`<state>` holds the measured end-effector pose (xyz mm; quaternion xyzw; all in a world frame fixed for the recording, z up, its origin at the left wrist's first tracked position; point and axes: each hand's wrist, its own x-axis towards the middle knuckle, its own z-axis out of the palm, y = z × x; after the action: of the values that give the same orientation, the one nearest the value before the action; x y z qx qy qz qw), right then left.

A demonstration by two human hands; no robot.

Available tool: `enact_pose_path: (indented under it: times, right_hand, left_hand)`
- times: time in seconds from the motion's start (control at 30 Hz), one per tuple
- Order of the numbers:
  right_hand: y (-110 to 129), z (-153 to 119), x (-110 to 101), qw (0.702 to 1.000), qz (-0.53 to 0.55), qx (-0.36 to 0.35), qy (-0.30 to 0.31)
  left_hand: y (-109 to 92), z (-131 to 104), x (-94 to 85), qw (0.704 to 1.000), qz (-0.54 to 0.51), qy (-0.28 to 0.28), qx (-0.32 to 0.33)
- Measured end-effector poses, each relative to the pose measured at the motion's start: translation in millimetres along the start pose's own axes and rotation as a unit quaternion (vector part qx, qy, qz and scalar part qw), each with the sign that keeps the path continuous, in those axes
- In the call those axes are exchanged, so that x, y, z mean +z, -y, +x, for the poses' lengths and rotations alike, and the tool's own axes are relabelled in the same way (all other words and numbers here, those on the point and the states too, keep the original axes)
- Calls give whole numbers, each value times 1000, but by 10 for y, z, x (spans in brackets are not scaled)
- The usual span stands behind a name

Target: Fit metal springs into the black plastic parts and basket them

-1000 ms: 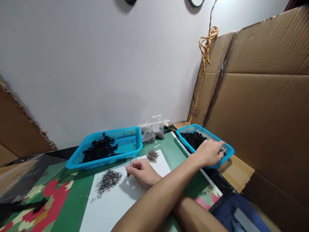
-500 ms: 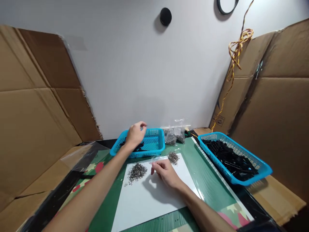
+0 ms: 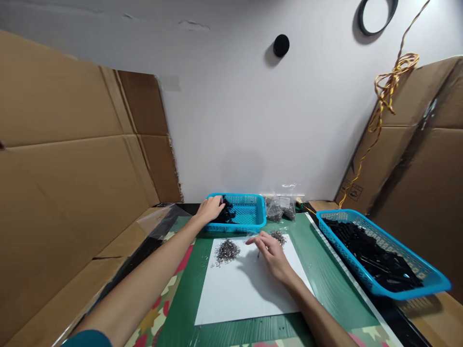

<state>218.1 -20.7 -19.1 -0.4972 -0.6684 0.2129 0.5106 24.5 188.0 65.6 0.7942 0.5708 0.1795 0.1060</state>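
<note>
My left hand [image 3: 211,209] reaches over the left side of a blue plastic basket [image 3: 249,226]. Its bent fingers come down by the small black plastic pieces [image 3: 227,212] there, and the fingertips are hidden. Over a white sheet [image 3: 231,299] hovers my right hand [image 3: 272,254], index finger stretched to the left and fingers apart. No held thing can be made out in it. Just behind that hand lies a small heap of shiny metal pieces [image 3: 278,237]. A larger heap of tiny metal pieces [image 3: 227,250] sits left of it on the sheet.
A second blue basket [image 3: 379,284], filled with long black parts [image 3: 372,250], stands at the right. Clear bags of metal pieces [image 3: 280,209] lean at the wall. Cardboard walls [image 3: 83,168] flank the table. A twisted yellow cord [image 3: 379,115] hangs at right.
The view has swung left. My left hand has lowered from above the basket to the black pieces at its left side. My right hand's index finger has stretched out from a curled pose.
</note>
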Motion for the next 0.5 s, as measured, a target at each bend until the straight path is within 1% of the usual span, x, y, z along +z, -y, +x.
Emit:
enact_pose_path:
  times: [0.1, 0.2, 0.27, 0.33, 0.4, 0.5]
  right_hand:
    - [-20, -44, -24, 999, -36, -19, 3]
    - [-9, -97, -10, 998, -60, -32, 4]
    - [-1, -123, 4, 996, -76, -38, 10]
    - [-3, -139, 18, 995, -93, -40, 22]
    - [-15, -149, 36, 992, -114, -35, 34]
    - [-17, -163, 97, 989, -140, -17, 53]
  left_hand:
    - [-9, -31, -59, 999, -33, -39, -16]
    - [4, -43, -194, 991, -86, -96, -27]
    - [25, -67, -290, 982, -133, -131, -20]
    - [54, -137, -348, 970, -190, -151, -4]
    - [87, -274, -337, 955, -256, -147, 15]
    - [135, -594, -179, 927, -363, -95, 28]
